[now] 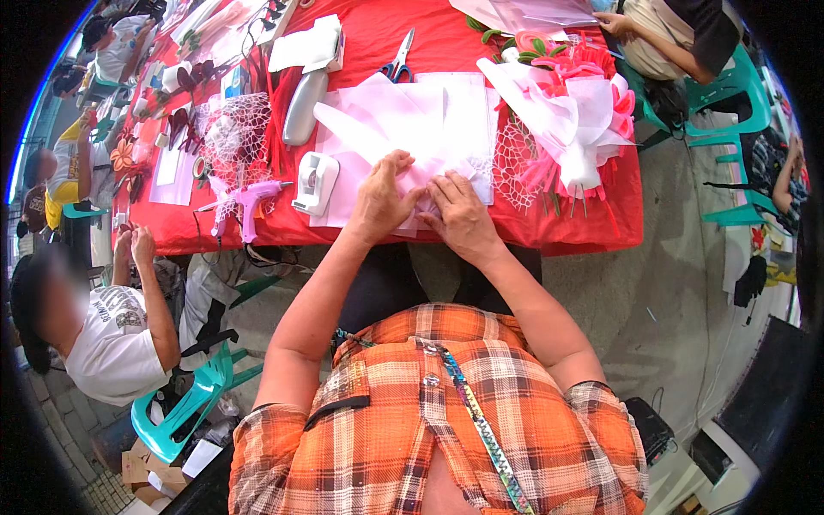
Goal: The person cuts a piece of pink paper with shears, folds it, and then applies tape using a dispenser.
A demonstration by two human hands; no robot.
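Note:
A pale pink wrapping sheet point(364, 132) lies loosely folded over other sheets, its lower part gathered between my hands. My left hand point(387, 201) curves around the left side of the gathers, thumb towards the right. Against the right side, my right hand point(465, 214) has its fingers bent over the sheet and its thumb below them. Both hands hold this lower part; the exact grip beneath the fingers is hidden. White and pink sheets point(460, 96) form a stack underneath. A white tape dispenser point(316, 183) stands left of my left hand.
A wrapped bouquet point(576, 122) lies to the right, beside white netting point(515, 164). Scissors point(400, 59) rest beyond the sheets. Leftwards are a grey stapler-like tool point(305, 108) and a pink glue gun point(250, 203) with a cord. People sit around the red-covered table point(579, 225).

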